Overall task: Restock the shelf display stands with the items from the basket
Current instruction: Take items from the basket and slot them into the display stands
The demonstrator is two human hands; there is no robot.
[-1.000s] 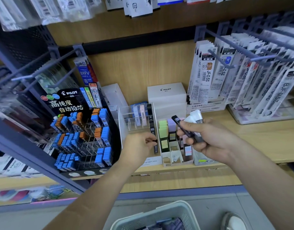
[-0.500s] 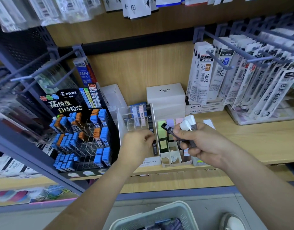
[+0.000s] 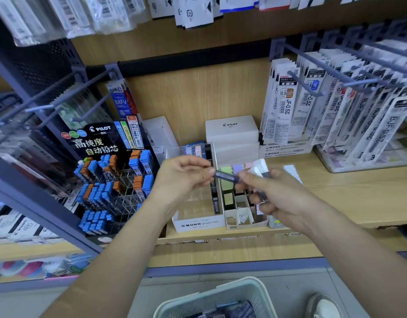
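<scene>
A slim dark lead case (image 3: pixel 226 176) is held between both hands above the clear MONO display stand (image 3: pixel 199 223) on the wooden shelf. My left hand (image 3: pixel 183 177) pinches its left end. My right hand (image 3: pixel 270 193) holds its right end along with a bundle of more cases, some white-capped (image 3: pixel 258 167). A column of dark cases (image 3: pixel 215 198) fills the stand's right side. The pale green basket (image 3: pixel 211 297) sits at the bottom, with dark items inside.
A black PILOT rack (image 3: pixel 110 180) of blue and orange lead cases stands left. A white divided box (image 3: pixel 241 216) with pastel items sits right of the stand. White PILOT boxes (image 3: pixel 231 131) stand behind. Refill packs hang on pegs (image 3: pixel 335 106) at right.
My left hand has lifted from the stand's right column and now pinches the dark case that my right hand held out. My right hand has shifted slightly left and down.
</scene>
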